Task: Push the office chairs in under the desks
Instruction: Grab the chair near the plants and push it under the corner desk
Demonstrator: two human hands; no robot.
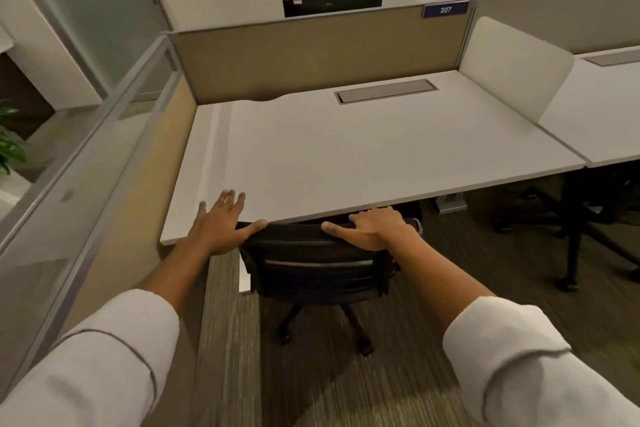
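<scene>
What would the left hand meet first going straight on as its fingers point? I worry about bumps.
Nothing close: the left hand points over the bare desk; the tan partition would likely come first.

A black chair (313, 263) is sitting at the front edge of a white desk (363, 156), with its back right up against that edge and its seat hidden under the desk. The right hand (372, 229) is lying on the top of the chair back, fingers curling over it. The left hand (221, 225) is spreading flat near the desk's front left corner, its thumb touching the chair back. Both sleeves (104, 367) are white.
</scene>
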